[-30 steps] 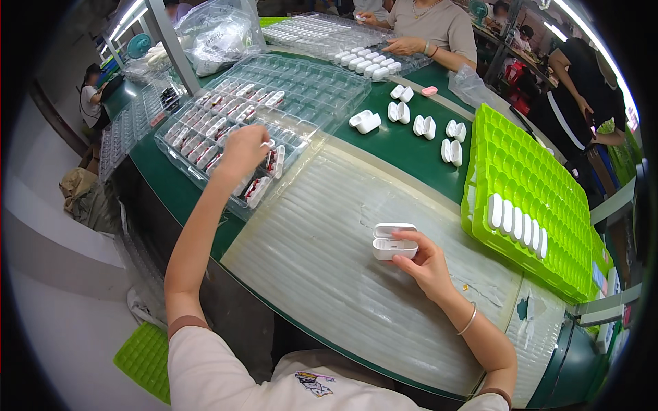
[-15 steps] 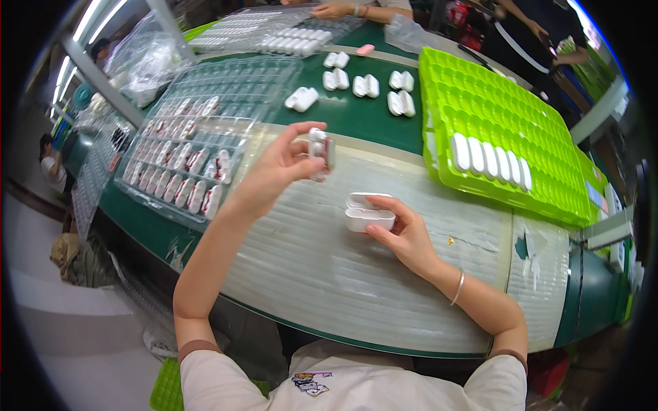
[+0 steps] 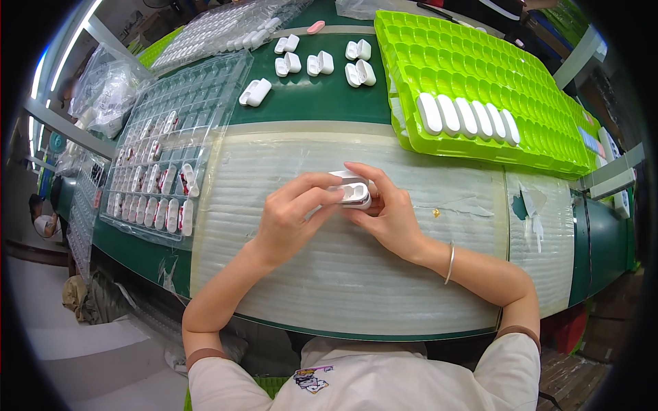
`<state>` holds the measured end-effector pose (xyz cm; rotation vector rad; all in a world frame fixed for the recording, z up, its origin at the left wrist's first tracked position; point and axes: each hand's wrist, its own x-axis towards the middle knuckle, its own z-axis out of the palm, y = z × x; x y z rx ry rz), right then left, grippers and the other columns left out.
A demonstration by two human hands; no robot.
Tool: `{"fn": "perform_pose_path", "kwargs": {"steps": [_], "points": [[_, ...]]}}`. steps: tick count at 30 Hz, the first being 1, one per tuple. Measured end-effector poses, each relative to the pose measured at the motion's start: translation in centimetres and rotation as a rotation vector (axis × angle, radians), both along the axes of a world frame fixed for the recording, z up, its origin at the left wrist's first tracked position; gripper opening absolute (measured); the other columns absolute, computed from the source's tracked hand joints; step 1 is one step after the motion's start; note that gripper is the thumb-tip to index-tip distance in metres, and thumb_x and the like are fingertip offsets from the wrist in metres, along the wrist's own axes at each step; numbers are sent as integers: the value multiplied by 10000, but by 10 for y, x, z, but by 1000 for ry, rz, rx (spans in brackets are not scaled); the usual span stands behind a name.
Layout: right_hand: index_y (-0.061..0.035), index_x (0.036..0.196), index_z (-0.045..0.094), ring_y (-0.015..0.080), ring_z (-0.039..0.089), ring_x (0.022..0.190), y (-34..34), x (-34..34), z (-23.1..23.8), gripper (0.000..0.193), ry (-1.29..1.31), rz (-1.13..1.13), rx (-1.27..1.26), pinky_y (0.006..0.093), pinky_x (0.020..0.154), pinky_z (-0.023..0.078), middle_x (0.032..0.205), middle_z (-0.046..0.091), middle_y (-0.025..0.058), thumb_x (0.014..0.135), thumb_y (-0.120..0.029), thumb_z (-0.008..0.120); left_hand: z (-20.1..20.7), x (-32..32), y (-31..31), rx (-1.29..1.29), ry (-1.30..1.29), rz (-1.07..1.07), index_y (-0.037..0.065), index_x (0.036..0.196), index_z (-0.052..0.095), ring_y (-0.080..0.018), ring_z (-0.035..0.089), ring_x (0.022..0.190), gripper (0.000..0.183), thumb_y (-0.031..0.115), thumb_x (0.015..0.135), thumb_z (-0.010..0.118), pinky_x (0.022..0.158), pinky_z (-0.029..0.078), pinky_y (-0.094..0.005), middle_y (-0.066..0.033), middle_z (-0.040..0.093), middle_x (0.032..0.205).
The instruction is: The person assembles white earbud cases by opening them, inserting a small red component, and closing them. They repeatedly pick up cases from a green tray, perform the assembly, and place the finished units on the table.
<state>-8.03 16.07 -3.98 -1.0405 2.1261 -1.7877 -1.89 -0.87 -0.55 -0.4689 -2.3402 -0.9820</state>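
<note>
Over the middle of the mat, both my hands meet at a small white earbud charging case with its lid raised. My right hand is closed around the case from the right, thumb in front and fingers behind. Pinched in my left hand is a white inner insert with rounded earbud hollows on top. The insert lies at the case's opening; how deep it sits is hidden by my fingers.
On the left, a clear plastic tray holds several white inserts with red parts. Several open white cases stand on the green table beyond the mat. At right, a bright green tray carries several closed white cases.
My left hand has brought the insert from beside the clear tray rightward and down to the case in my right hand. The view has also shifted.
</note>
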Motion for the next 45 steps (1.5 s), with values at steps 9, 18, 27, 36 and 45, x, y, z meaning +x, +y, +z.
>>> {"fn": "perform_pose_path", "kwargs": {"steps": [9, 18, 27, 36, 45], "points": [[-151, 1435, 83, 206, 428, 1163, 12, -18, 10, 1123, -315, 697, -79, 326, 975, 364, 1260, 421, 104, 612, -228, 843, -8, 0, -5, 100, -26, -357, 65, 763, 633, -212, 646, 785, 167, -17, 642, 712, 636, 525, -276, -58, 667, 902], [-73, 1431, 122, 262, 472, 1105, 12, -15, 5, 1213, -101, 608, -28, 344, 927, 385, 1237, 435, 127, 529, -406, 862, -8, 0, -6, 53, 10, -422, 55, 777, 658, -244, 632, 826, 181, -8, 617, 713, 682, 521, -305, -81, 672, 882], [-57, 1431, 107, 288, 534, 1059, 11, -13, 2, 1217, -72, 614, -46, 344, 899, 421, 1176, 519, 150, 539, -423, 850, -4, 4, -2, -129, 145, -397, 54, 790, 549, -284, 633, 811, 238, -17, 656, 732, 669, 522, -329, -117, 666, 895], [-54, 1435, 99, 279, 541, 1040, 12, -13, 1, 1225, -155, 607, -16, 331, 883, 425, 1147, 535, 144, 539, -424, 848, -7, 3, -1, -87, 136, -379, 25, 790, 574, -294, 622, 848, 255, -16, 585, 718, 671, 526, -337, -112, 658, 915], [-60, 1439, 87, 262, 547, 1014, 11, -12, -1, 1235, -126, 600, -73, 325, 881, 428, 1116, 553, 135, 534, -389, 861, -8, -1, -5, -86, 125, -469, 33, 802, 573, -273, 626, 847, 253, 16, 605, 731, 693, 529, -335, -115, 658, 932]]}}
